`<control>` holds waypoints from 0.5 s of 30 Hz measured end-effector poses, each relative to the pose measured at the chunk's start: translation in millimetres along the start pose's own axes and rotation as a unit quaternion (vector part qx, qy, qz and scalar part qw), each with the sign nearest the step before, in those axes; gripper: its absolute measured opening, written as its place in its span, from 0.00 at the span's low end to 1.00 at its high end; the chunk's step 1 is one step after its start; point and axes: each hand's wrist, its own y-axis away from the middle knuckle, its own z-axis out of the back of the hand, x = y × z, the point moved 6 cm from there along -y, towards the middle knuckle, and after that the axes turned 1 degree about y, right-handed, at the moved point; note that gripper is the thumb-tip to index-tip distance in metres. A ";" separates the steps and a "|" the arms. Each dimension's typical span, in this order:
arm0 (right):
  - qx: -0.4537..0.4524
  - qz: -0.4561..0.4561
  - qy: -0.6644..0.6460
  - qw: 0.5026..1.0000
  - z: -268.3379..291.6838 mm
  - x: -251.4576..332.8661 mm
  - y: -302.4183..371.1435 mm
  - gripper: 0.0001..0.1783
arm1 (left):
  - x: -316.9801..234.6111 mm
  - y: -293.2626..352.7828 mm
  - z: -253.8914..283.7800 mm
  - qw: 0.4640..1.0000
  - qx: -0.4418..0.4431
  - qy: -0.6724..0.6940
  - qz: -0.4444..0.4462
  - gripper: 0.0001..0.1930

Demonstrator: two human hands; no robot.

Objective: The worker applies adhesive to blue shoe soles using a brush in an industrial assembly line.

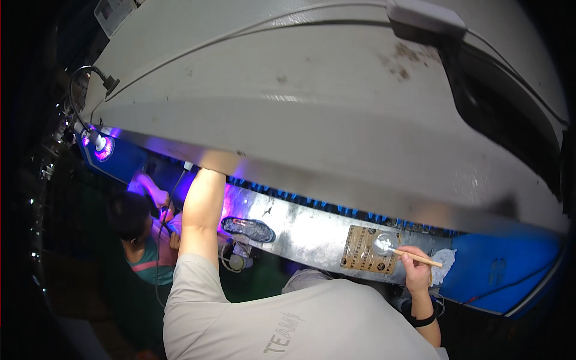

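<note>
Lower right, the right hand [416, 270] is pinching a wooden-handled tool [422, 258], apparently scooping white paste [383, 243]; lifting needs steadiness; hidden left hand's grip: can't tell.

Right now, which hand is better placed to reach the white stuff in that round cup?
Probably the right hand: it grips a wooden-handled tool that reaches over the round cup. The left hand is out of sight beneath the pale machine cover.

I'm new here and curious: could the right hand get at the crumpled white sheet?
Probably yes: the white sheet lies close beside the right hand, though that hand holds a wooden stick.
</note>
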 end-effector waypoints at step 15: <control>-0.068 0.020 0.118 0.991 3.9 -54.3 0.2 0.07 | -19.2 -2.2 138.3 0.996 0.007 -0.093 -0.018 0.15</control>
